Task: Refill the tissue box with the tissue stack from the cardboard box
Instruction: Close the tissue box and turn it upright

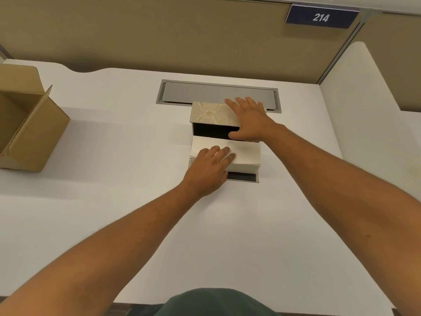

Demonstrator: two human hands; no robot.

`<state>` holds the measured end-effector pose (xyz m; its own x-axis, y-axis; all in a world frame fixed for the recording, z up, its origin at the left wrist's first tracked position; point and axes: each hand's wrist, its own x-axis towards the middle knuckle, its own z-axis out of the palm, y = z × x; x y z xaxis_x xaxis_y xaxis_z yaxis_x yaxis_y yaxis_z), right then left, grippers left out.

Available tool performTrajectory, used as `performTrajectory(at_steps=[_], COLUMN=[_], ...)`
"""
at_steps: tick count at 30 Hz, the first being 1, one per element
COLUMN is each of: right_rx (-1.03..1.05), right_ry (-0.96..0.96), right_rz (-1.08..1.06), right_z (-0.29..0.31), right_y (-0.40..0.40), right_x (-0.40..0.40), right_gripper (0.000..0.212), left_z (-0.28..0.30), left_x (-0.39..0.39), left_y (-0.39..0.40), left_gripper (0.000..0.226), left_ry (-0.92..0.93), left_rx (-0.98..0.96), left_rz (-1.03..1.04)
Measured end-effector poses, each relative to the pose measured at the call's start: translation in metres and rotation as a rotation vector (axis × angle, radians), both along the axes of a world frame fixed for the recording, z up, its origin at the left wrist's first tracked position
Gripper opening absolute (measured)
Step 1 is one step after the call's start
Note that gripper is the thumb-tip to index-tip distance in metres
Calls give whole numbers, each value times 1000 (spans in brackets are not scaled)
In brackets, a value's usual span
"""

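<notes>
The tissue box (209, 114) lies open at the desk's middle, its cream patterned lid raised and its dark inside showing. A white tissue stack (245, 156) rests on the box's lower flap, whose dark edge (242, 177) sticks out in front. My left hand (210, 167) lies flat on the stack's left part, fingers spread. My right hand (249, 120) grips the lid's right end, thumb under its front edge. The brown cardboard box (29, 131) stands open at the far left, and what shows of its inside holds nothing.
A grey cable-tray cover (205, 92) is set into the white desk (114, 213) just behind the tissue box. Beige partition walls close the back, with a blue sign reading 214 (321, 17). A white side panel (364, 124) stands at the right.
</notes>
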<state>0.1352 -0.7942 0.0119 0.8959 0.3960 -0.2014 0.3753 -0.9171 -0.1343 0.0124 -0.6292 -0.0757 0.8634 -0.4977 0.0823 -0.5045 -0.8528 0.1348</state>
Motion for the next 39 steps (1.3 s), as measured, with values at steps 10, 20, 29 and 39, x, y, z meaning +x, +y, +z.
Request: performTrajectory(at_steps=[10, 20, 29, 39], right_rx=[72, 59, 104, -3], right_ry=[-153, -368, -367, -279], right_rz=[33, 24, 23, -3], right_z=[2, -19, -23, -21], right_y=[-3, -2, -10, -22], right_x=[-31, -76, -83, -85], right_gripper=[86, 77, 94, 130], left_z=[-7, -19, -36, 21], left_x=[-5, -9, -31, 36], left_y=[3, 4, 17, 48], left_gripper=[58, 65, 48, 140], left_ry=[-57, -75, -357, -224], left_rx=[-50, -35, -192, 110], left_rz=[-6, 16, 67, 114])
